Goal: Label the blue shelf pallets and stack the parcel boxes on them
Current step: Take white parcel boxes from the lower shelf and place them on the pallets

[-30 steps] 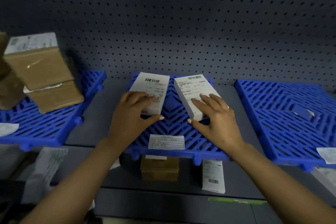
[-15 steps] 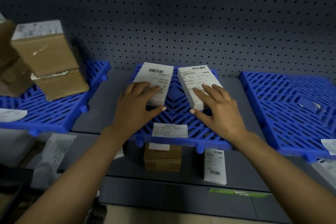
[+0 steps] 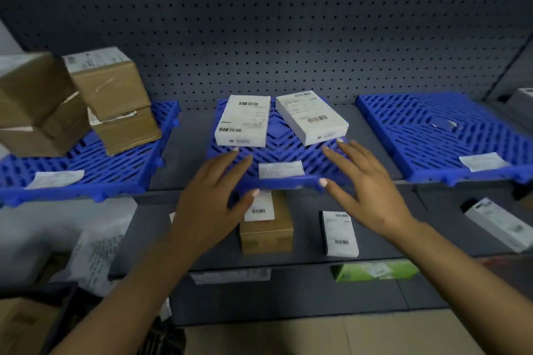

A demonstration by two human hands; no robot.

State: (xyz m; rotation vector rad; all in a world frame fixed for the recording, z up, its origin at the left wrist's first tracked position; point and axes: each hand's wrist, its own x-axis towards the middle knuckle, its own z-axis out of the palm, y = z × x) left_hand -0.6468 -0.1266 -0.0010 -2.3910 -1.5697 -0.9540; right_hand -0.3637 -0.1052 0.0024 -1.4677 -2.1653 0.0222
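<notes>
Presently: two white parcel boxes (image 3: 244,121) (image 3: 312,117) lie side by side at the rear of the middle pallet (image 3: 277,153), mid-shelf, label (image 3: 281,169) at its front edge. Left hand (image 3: 215,202) and right hand (image 3: 366,190) hover before it, fingers spread, grasping nothing. Risk: the right box sits skewed; stacking on it may topple.

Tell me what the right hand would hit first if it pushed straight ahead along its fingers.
Probably the right-hand white parcel on the middle blue pallet: the right hand has its fingertips just short of the parcel's near edge. Depth is uncertain.
</notes>
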